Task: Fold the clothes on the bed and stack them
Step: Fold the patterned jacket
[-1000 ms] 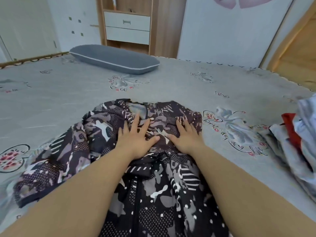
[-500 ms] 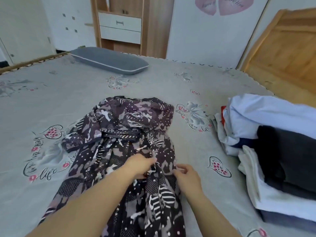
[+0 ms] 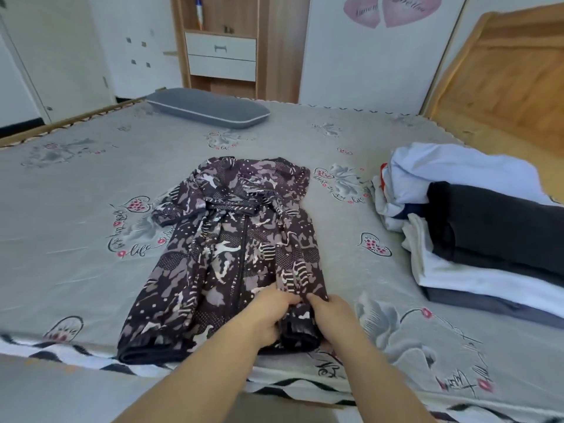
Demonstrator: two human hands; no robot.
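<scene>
A dark patterned zip jacket (image 3: 232, 248) lies lengthwise on the grey bed (image 3: 76, 239), hood end far from me, hem at the near edge. My left hand (image 3: 270, 312) and my right hand (image 3: 331, 314) are close together at the jacket's lower right part. Both pinch the folded fabric there, fingertips nearly touching. A pile of clothes (image 3: 476, 221) sits on the bed to the right: white, light blue, red and dark grey pieces, partly stacked.
A grey pillow (image 3: 207, 106) lies at the far side of the bed. Behind it stands a wooden cabinet with white drawers (image 3: 221, 56). A wooden headboard (image 3: 500, 74) rises at the right. The bed's near edge (image 3: 91, 358) runs just below the jacket hem.
My hands slid from the jacket's chest down to its lower right hem and now pinch the fabric. The jacket lies straighter and flatter. The view pulled back, showing the pile at right.
</scene>
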